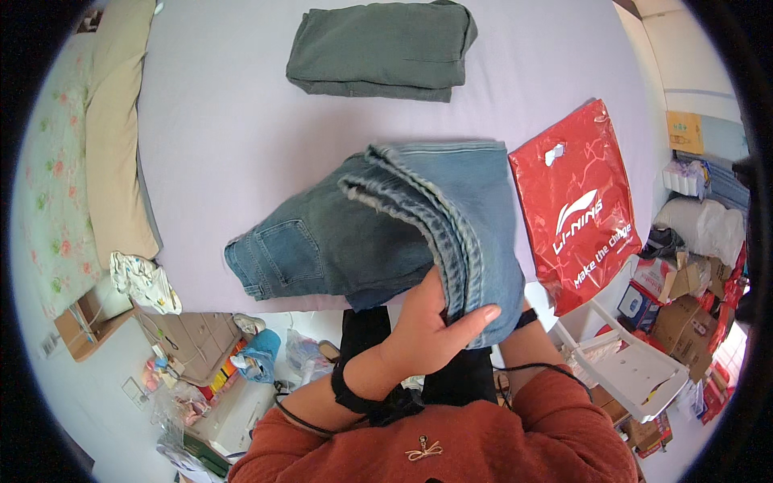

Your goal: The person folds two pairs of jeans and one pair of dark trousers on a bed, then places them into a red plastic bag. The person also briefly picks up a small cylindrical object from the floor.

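A pair of blue jeans (pixel 354 233) lies across the near edge of the bed, partly folded. Its waistband and back pocket point left, while the legs bend over at the right. My left hand (pixel 431 318) is closed on the folded leg near the hems, thumb on top. The right wrist, with a black band, goes beneath the denim, so the fingers of my right hand are hidden. Farther back on the bed sits a folded dark green garment (pixel 378 48). To the right of the jeans is a flat red plastic bag (pixel 576 201) with white print.
The bed has a pale lilac sheet (pixel 217 105). A beige pillow or bolster (pixel 121 137) runs along its left side. Below right stands a white plastic rack (pixel 636 374), beside cardboard boxes (pixel 684 330) and bags. A drawer cabinet (pixel 181 346) stands at lower left.
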Available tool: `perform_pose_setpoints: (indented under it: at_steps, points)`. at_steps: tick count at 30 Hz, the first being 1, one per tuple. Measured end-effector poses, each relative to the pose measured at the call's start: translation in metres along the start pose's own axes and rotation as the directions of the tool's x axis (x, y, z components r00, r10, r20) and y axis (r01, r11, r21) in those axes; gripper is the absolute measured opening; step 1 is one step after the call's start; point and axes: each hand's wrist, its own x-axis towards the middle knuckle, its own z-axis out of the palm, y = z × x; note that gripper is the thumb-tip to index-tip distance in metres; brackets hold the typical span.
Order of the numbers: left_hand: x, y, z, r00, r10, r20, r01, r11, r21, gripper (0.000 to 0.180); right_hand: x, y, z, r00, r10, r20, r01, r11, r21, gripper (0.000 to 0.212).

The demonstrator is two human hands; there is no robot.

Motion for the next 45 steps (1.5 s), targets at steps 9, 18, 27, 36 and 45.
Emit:
perform_pose_setpoints:
  at_steps: [9, 18, 27, 36, 45]
  points:
    - [0.000, -0.148, -0.048, 0.924, -0.186, -0.334, 0.309, 0.879, 0.364, 0.053, 0.041, 0.120, 0.018, 0.897, 0.442, -0.033, -0.441, 0.885, -0.148, 0.050]
    - [-0.016, -0.165, -0.054, 0.912, -0.218, -0.346, 0.380, 0.763, 0.522, 0.045, -0.028, 0.066, -0.017, 0.998, 0.068, -0.010, -0.069, 0.988, -0.140, 0.037]
    - [-0.087, -0.181, -0.131, 0.633, -0.364, -0.683, 0.451, 0.891, -0.057, 0.025, 0.027, -0.019, -0.062, 0.962, -0.075, -0.262, 0.126, 0.975, 0.185, 0.038]
    - [-0.129, -0.205, -0.233, 0.296, -0.754, -0.587, -0.135, 0.575, -0.807, 0.084, 0.132, -0.089, 0.037, 0.999, 0.004, -0.053, -0.006, 1.000, -0.026, 0.077]
    - [-0.111, -0.113, -0.228, 0.480, -0.294, -0.827, -0.305, 0.828, -0.471, 0.042, 0.131, -0.081, 0.039, 1.000, 0.000, 0.005, 0.001, 0.999, -0.053, 0.080]
